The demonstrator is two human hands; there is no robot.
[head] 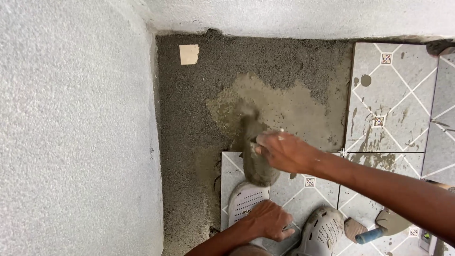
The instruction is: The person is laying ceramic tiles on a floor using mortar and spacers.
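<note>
Trowel point(253, 151) gripped in right hand point(284, 151), blade over edge of wet mortar patch point(284, 106) on grey bed point(189, 123); long axis lies near-far, tip pointed toward far wall point(308, 16). Spreading step judged under way; even pull across patch called for next. Left hand point(268, 219) loosely curled, nothing held, rested by knee above laid tiles point(393, 99)

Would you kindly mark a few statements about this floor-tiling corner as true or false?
1. The right hand grips a mortar-caked trowel. True.
2. The left hand holds a hammer. False: it holds nothing visible and rests by the left clog.
3. The small tile piece lies on the patterned tiles. False: it lies on the grey mortar bed.
4. A blue-handled tool lies on the tiles, apart from both hands. True.
</note>
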